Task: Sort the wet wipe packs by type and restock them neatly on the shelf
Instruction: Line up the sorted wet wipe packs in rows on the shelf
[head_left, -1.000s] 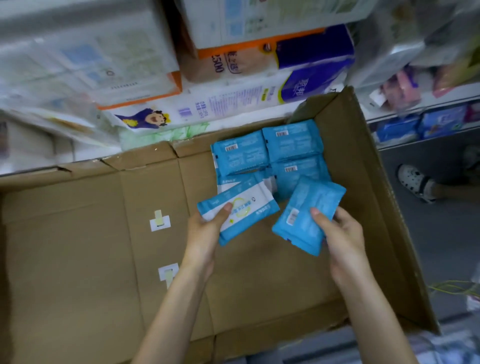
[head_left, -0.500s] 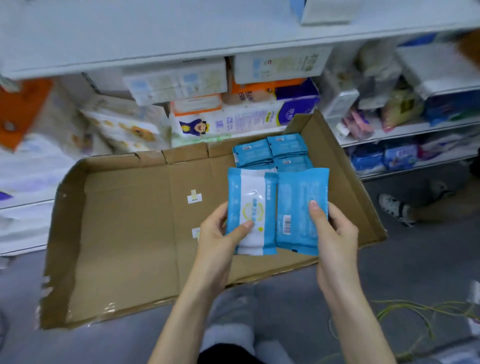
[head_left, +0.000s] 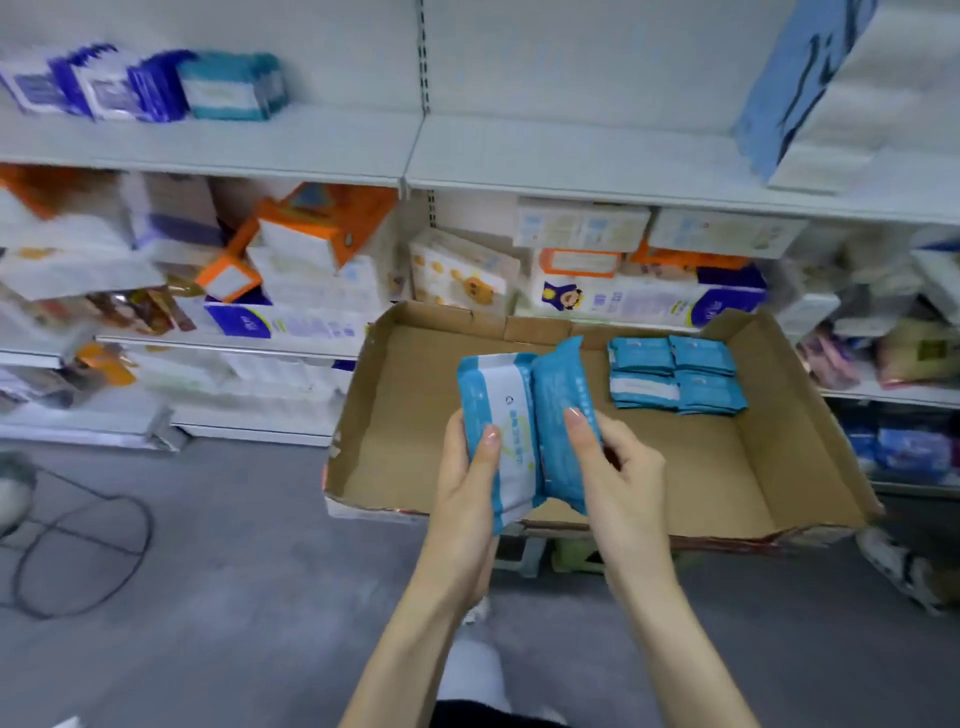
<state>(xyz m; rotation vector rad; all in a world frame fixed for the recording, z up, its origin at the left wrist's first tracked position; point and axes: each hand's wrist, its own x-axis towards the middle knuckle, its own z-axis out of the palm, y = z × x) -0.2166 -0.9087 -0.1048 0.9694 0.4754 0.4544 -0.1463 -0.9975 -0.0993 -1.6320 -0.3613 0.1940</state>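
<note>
White shop shelving (head_left: 571, 161) fills the background, its lower tiers crowded with blurred tissue and wipe packages (head_left: 322, 270), above a grey floor (head_left: 218, 582) where a black cable (head_left: 78, 551) loops at the left. On the top tier, a row of small blue and teal packs (head_left: 145, 83) stands at the far left, and a large blue-and-white package (head_left: 841, 93) stands at the right. An open cardboard box (head_left: 789, 467) sits in front of the shelving. In its far right corner, four low stacks of blue wet wipe packs (head_left: 675, 374) lie flat and close together. The left hand (head_left: 467, 488) holds a white-banded blue pack (head_left: 501, 410) upright, fingers wrapped behind it and thumb (head_left: 487, 447) pressed on its front. The right hand (head_left: 623, 483) grasps a plain blue pack (head_left: 558, 410), one digit laid on its face and the other fingers curled beside it. The two held packs touch along their long edges, raised over the near left part of the box.
</note>
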